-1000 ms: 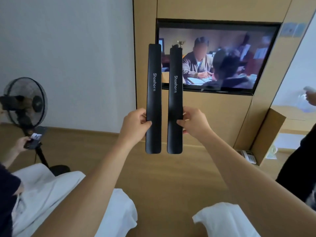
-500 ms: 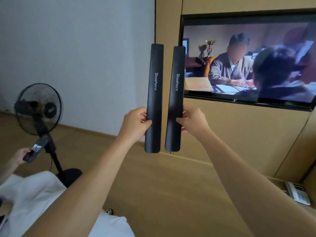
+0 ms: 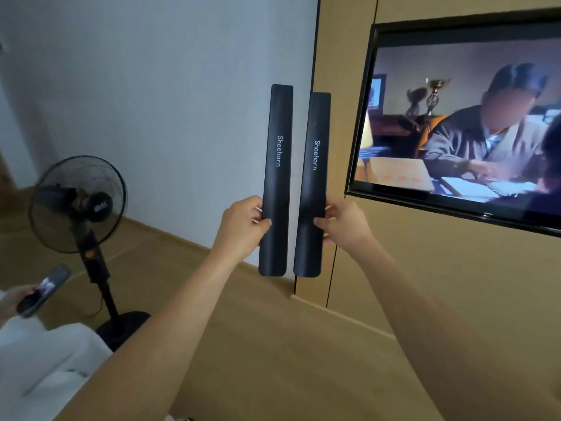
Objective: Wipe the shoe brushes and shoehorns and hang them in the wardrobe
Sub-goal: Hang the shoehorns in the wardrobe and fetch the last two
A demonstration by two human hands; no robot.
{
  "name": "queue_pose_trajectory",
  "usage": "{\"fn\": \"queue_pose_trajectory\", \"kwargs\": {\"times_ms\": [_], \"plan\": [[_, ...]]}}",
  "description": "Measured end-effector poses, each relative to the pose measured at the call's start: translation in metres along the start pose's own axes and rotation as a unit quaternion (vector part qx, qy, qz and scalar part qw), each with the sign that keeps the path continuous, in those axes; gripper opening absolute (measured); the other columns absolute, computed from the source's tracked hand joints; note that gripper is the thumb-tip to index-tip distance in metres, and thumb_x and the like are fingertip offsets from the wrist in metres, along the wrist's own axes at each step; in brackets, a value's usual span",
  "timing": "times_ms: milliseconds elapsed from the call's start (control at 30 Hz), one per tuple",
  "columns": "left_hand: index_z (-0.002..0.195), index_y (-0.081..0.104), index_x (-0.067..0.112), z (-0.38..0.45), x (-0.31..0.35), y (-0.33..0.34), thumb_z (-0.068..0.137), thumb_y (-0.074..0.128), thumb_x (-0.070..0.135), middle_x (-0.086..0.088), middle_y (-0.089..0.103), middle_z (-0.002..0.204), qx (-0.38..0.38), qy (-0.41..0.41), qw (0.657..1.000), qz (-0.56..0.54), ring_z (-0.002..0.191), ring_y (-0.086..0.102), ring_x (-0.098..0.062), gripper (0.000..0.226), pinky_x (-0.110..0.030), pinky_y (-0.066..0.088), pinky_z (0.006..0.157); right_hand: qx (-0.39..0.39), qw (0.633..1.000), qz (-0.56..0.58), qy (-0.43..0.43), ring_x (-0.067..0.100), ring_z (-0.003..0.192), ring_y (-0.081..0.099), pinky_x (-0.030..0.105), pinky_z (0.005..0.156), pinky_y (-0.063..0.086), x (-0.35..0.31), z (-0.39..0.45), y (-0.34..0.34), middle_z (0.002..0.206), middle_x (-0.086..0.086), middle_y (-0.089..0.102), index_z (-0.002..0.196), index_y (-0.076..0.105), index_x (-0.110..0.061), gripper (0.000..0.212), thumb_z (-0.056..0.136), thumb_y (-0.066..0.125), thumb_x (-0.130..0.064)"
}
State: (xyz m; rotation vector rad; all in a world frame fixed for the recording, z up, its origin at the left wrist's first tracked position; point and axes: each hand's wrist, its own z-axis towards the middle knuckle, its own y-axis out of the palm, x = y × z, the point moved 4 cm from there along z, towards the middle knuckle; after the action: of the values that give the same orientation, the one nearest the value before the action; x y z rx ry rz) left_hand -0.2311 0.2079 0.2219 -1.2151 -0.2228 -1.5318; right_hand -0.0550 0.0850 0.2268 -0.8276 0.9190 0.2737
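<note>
black and matte, the two shoehorns stood upright side by side in the air at arm's length, each printed with the word "shoehorn" in pale letters running along its length. the left shoehorn [image 3: 277, 177] sat slightly higher than the right shoehorn [image 3: 312, 183], and a narrow gap kept them apart. the left hand [image 3: 243, 223] gripped the left one low on its shaft, thumb across the front and fingers curled behind. the right hand [image 3: 346, 221] held the right one at the same height in the same way, thumb on the front edge, fingers wrapped round the back. both rounded lower ends hung free below the hands.

behind them ran a white wall [image 3: 167, 101] meeting tan wooden panelling [image 3: 425, 284], with a switched-on television [image 3: 461, 117] set into the panels to the right. a black standing fan [image 3: 79, 205] stood on the wooden floor [image 3: 273, 344] at the left. at the lower left edge another person's hand [image 3: 13, 299] held a phone [image 3: 42, 290] above white fabric [image 3: 45, 360].
</note>
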Motion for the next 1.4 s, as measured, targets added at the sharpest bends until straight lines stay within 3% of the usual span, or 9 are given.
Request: {"fn": "queue_pose_trajectory", "kwargs": {"times_ms": [100,433,667,833,1067,1300,1400], "plan": [[0.092,0.064,0.014,0.048,-0.023,0.016,0.087,0.062,0.006,-0.005,0.073,0.082,0.004,0.003,1.000,-0.008,0.080,0.069,-0.025,0.010,-0.046,0.061,0.068,-0.002,1.000,-0.011,0.000,0.015,0.084,0.069,0.036,0.070,0.064,0.020,0.050,0.007,0.090,-0.005,0.068,0.125,0.061,-0.020,0.034,0.093,0.066,-0.009],[0.097,0.066,0.014,0.240,-0.093,0.049,0.087,0.061,0.004,-0.005,0.074,0.085,-0.007,0.011,0.999,-0.033,0.082,0.069,-0.026,0.015,-0.048,0.060,0.075,0.011,0.999,-0.035,-0.011,0.018,0.084,0.070,0.037,0.067,0.064,0.048,0.247,0.034,0.095,-0.001,0.070,0.125,0.062,-0.021,0.035,0.093,0.066,-0.010],[0.099,0.068,0.021,0.326,-0.157,0.044,0.088,0.062,0.006,0.001,0.073,0.078,0.006,-0.005,1.000,-0.014,0.077,0.069,-0.021,0.020,-0.046,0.061,0.069,-0.011,1.000,0.012,-0.015,0.019,0.084,0.069,0.029,0.062,0.062,0.066,0.354,0.088,0.094,0.005,0.070,0.118,0.065,-0.016,0.029,0.092,0.063,-0.004],[0.100,0.068,0.023,0.376,-0.206,0.029,0.088,0.062,0.006,0.002,0.073,0.078,0.041,-0.033,0.999,0.007,0.076,0.070,-0.020,0.022,-0.045,0.062,0.068,-0.052,0.997,0.056,-0.025,0.029,0.086,0.070,0.042,0.070,0.064,0.076,0.429,0.142,0.093,0.011,0.068,0.115,0.065,-0.012,0.027,0.091,0.062,0.000],[0.101,0.067,0.016,0.456,-0.265,-0.004,0.089,0.062,0.005,-0.006,0.073,0.084,0.120,-0.069,0.988,0.067,0.079,0.070,-0.026,0.017,-0.047,0.061,0.072,-0.125,0.982,0.121,-0.072,0.032,0.084,0.070,0.041,0.066,0.063,0.075,0.552,0.228,0.090,0.012,0.068,0.114,0.067,-0.012,0.030,0.088,0.062,0.003],[0.104,0.067,0.011,0.536,-0.298,-0.029,0.090,0.063,0.003,-0.009,0.072,0.087,0.204,-0.102,0.966,0.126,0.079,0.070,-0.023,0.016,-0.023,0.058,0.058,-0.206,0.957,0.163,-0.120,0.027,0.082,0.070,0.036,0.063,0.063,0.063,0.665,0.292,0.090,0.011,0.068,0.108,0.068,-0.016,0.029,0.087,0.063,0.003],[0.107,0.068,0.013,0.564,-0.322,-0.040,0.090,0.065,0.005,-0.006,0.074,0.095,0.232,-0.116,0.955,0.146,0.087,0.070,-0.022,0.019,-0.039,0.061,0.072,-0.234,0.948,0.168,-0.139,0.023,0.082,0.070,0.038,0.065,0.064,0.059,0.705,0.324,0.088,0.007,0.069,0.107,0.069,-0.017,0.027,0.088,0.064,0.001]]}}
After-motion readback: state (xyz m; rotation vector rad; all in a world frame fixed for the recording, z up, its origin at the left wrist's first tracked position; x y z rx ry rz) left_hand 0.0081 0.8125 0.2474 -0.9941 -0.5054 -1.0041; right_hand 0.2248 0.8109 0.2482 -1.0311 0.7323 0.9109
